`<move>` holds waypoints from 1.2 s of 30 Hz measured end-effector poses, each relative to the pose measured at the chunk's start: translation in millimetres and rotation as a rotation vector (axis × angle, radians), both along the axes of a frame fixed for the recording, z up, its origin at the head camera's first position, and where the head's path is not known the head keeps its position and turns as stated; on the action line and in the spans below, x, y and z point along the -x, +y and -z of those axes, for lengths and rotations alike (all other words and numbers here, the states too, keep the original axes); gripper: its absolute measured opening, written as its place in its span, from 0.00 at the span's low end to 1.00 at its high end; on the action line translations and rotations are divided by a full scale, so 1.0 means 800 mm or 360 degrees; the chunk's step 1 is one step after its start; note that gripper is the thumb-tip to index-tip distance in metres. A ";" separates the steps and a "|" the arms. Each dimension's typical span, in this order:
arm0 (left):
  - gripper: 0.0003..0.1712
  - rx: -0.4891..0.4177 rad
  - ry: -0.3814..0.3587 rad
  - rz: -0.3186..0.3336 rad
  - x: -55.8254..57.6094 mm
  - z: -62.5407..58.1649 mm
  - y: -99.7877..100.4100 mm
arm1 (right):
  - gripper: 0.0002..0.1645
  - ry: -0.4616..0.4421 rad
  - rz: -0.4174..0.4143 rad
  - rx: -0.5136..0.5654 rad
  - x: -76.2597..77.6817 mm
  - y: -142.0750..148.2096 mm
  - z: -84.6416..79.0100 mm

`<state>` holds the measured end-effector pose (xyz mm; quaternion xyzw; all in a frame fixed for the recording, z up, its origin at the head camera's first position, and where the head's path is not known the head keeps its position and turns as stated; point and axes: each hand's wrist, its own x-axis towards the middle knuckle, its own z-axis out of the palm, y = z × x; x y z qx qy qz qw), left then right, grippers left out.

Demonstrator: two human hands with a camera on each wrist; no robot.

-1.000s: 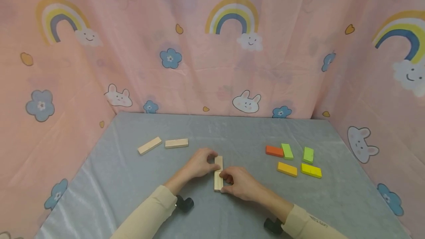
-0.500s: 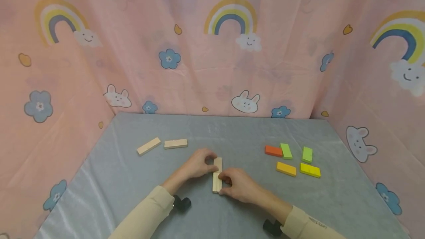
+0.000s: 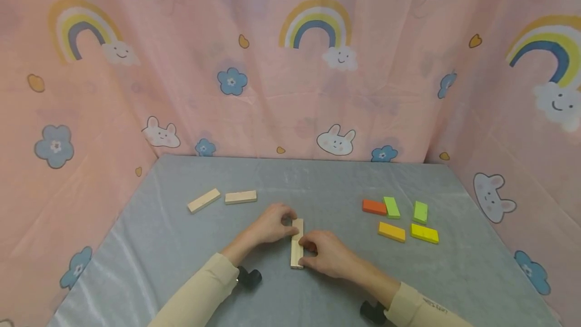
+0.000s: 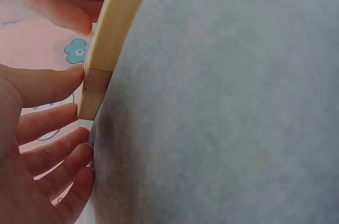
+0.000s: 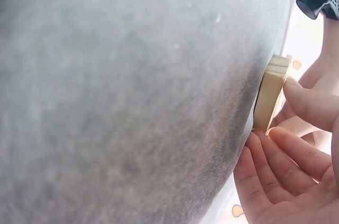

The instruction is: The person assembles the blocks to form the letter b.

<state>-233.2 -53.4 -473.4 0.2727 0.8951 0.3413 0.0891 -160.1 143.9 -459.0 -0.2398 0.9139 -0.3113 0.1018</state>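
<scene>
Head: I've got the near block (image 3: 297,255) and far block (image 3: 297,226) end to end mid-desk (image 3: 327,191), slid slightly toward the person versus half a second ago, probably a small alignment tweak; right sleeve (image 3: 408,303) print unreadable. Left wrist: left hand (image 4: 39,161) pinches the far block, thumb and index slightly apart. Right wrist: right hand (image 5: 288,181) grips the near block, thumb well apart from the fingers.

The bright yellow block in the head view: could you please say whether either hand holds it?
No, the bright yellow block lies on the grey cloth, while the left hand and right hand touch plain wooden blocks.
</scene>
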 end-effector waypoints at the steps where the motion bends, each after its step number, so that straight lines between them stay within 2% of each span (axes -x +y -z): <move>1: 0.18 0.0002 0.0001 0.0004 0.000 0.000 0.000 | 0.21 0.0004 0.0001 0.0004 0.000 0.000 0.000; 13: 0.16 0.0043 0.0028 0.0018 0.002 0.003 0.000 | 0.17 0.0061 0.0029 0.0019 0.005 -0.002 0.004; 18: 0.15 0.0017 -0.0007 -0.0011 0.000 -0.001 -0.002 | 0.17 0.0043 0.0030 0.0024 0.007 -0.003 0.003; 23: 0.14 -0.0031 0.0015 -0.0029 0.003 -0.008 -0.011 | 0.17 0.0042 0.0035 0.0011 0.009 -0.005 0.002; 27: 0.13 -0.0050 0.0105 -0.0069 0.008 -0.014 -0.023 | 0.17 0.0048 0.0038 0.0001 0.008 -0.005 0.001; 32: 0.12 0.0003 0.0302 -0.0182 0.016 -0.022 -0.039 | 0.18 0.0014 0.0036 -0.0003 0.008 -0.005 -0.001; 36: 0.12 0.0006 0.0405 -0.0274 0.021 -0.026 -0.050 | 0.18 0.0018 0.0035 0.0002 0.009 -0.004 0.000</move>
